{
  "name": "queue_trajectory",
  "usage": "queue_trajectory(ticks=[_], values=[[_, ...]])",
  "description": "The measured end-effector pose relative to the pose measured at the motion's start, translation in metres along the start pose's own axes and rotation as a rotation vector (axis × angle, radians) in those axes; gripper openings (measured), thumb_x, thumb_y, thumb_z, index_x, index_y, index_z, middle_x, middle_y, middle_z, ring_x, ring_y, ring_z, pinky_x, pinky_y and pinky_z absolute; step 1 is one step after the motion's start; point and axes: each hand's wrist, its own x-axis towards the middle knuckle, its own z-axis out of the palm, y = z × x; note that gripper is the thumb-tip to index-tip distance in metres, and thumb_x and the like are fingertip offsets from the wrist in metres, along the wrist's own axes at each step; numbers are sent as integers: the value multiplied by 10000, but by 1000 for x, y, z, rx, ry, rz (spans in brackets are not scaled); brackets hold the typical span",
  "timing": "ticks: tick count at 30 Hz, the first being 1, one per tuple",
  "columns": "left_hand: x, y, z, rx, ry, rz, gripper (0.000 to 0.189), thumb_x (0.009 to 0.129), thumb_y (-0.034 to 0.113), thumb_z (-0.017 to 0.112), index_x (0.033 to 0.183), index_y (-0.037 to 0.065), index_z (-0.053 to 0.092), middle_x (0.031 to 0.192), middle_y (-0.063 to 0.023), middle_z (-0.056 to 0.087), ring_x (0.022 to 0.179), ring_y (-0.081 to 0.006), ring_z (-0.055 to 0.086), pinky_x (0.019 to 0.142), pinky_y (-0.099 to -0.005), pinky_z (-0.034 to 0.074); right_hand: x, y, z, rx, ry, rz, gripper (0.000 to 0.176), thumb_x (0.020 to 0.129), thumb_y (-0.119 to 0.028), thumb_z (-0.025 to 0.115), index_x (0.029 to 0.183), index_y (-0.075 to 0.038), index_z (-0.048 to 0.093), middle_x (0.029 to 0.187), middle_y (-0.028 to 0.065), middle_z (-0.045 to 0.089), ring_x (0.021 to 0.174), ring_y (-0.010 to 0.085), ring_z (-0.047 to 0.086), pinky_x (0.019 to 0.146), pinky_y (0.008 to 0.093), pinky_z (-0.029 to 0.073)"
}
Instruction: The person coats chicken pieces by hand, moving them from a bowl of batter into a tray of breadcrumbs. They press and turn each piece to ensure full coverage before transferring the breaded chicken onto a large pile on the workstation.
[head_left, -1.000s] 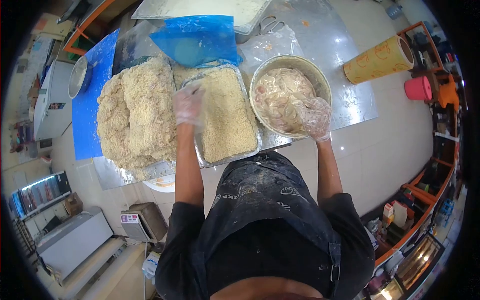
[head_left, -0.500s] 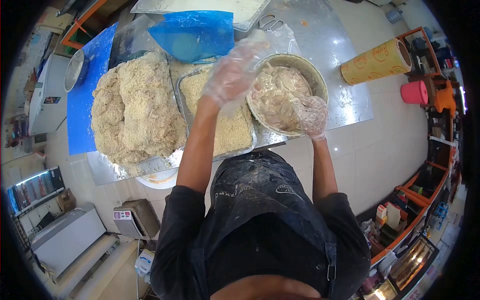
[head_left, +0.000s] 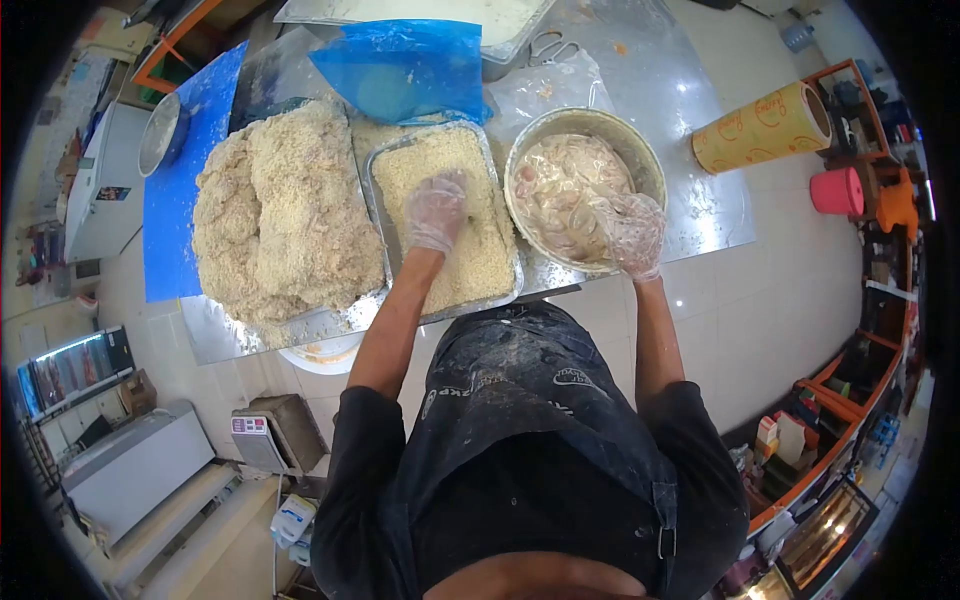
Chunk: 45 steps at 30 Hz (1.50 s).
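Note:
My left hand (head_left: 437,208), in a clear plastic glove, is down in the pale breadcrumbs (head_left: 455,265) with its fingers curled into them. The crumbs fill a metal tray (head_left: 519,283). At the right side of a round tub (head_left: 655,165), my right hand (head_left: 630,230) wears a glove smeared with batter. Its fingers bend down toward the wet, battered meat pieces (head_left: 572,185); whether a piece is between them I cannot make out. Left of the tray is a large heap of crumb-coated pieces (head_left: 300,215).
A blue plastic sheet (head_left: 410,75) lies behind the tray, near a white-filled pan (head_left: 505,35) and scissors (head_left: 550,48). A big film roll (head_left: 762,132) is at the metal table's (head_left: 705,215) right. A metal bowl (head_left: 160,135) stands far left.
My left hand has come down and left, from above the gap between tub and tray into the breadcrumbs. My right hand stays at the tub's right side. The view has shifted slightly.

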Motion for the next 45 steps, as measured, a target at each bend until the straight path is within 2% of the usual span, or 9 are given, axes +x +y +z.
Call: queue_trajectory(ticks=[5, 9, 15, 19, 22, 25, 30, 35, 45], values=[[-8, -34, -54, -127, 72, 77, 404, 878, 82, 540, 1276, 127, 596, 1155, -141, 661, 962, -257, 652, 770, -373, 550, -4, 2, 0, -9, 9, 22, 267, 692, -192, 747, 913, -43, 730, 848, 135, 690, 809, 322, 641, 765, 427, 497], [-18, -54, -119, -1057, -238, -30, 510, 832, 196, 626, 1314, 44, 555, 1201, -190, 633, 997, -240, 640, 825, -352, 541, -6, 5, -1, -63, 27, -59, 286, 691, -203, 742, 925, -41, 723, 844, 133, 681, 804, 325, 635, 760, 431, 494], [-22, -52, -84, -241, 137, -163, 732, 789, 319, 706, 1392, -7, 450, 1293, -183, 563, 1140, -277, 564, 1004, -404, 471, -9, 14, 1, -47, 20, -52, 303, 692, -205, 743, 942, -35, 717, 855, 141, 680, 805, 331, 635, 760, 438, 495], [-80, -13, -56, -206, -216, -68, 829, 795, 415, 674, 1459, 22, 369, 1439, -239, 433, 1267, -323, 492, 1060, -389, 427, -9, 7, -1, -82, 23, -63, 286, 691, -177, 751, 934, -29, 718, 868, 142, 687, 815, 330, 640, 769, 439, 498], [-100, 30, -24, -138, -17, 36, 748, 774, 418, 708, 1404, 105, 455, 1334, -238, 508, 1222, -325, 522, 983, -414, 483, -11, 10, 1, -36, 9, 29, 279, 694, -163, 752, 933, -24, 718, 877, 140, 693, 830, 329, 644, 786, 437, 497], [-92, 44, -16, -115, -241, -85, 656, 770, 392, 730, 1341, 152, 515, 1256, -221, 545, 1144, -321, 571, 925, -434, 512, -11, 12, -3, -113, -83, 1, 286, 695, -159, 752, 945, -25, 715, 885, 138, 695, 838, 327, 645, 796, 435, 497], [-63, 4, 3, -717, -166, -298, 536, 827, 329, 698, 1265, 73, 527, 1223, -207, 546, 1037, -339, 617, 874, -414, 532, -7, 9, 0, -92, -13, 15, 286, 690, -157, 760, 941, -29, 715, 893, 136, 695, 842, 325, 645, 791, 434, 497], [-33, -25, -35, -53, 258, -162, 772, 845, 456, 647, 1465, 81, 380, 1483, -244, 368, 1369, -325, 397, 1140, -381, 322, -13, 14, -2, -94, -54, 35, 315, 677, -145, 767, 967, -38, 709, 902, 131, 694, 852, 322, 644, 800, 435, 497], [-53, -14, -3, 23, 48, -160, 982, 876, 647, 469, 1501, -66, 212, 1573, -215, 241, 1473, -352, 191, 1196, -463, 152, -10, 5, -2, -23, -21, 71, 282, 684, -139, 762, 941, -32, 716, 886, 137, 694, 843, 323, 646, 787, 429, 498]])
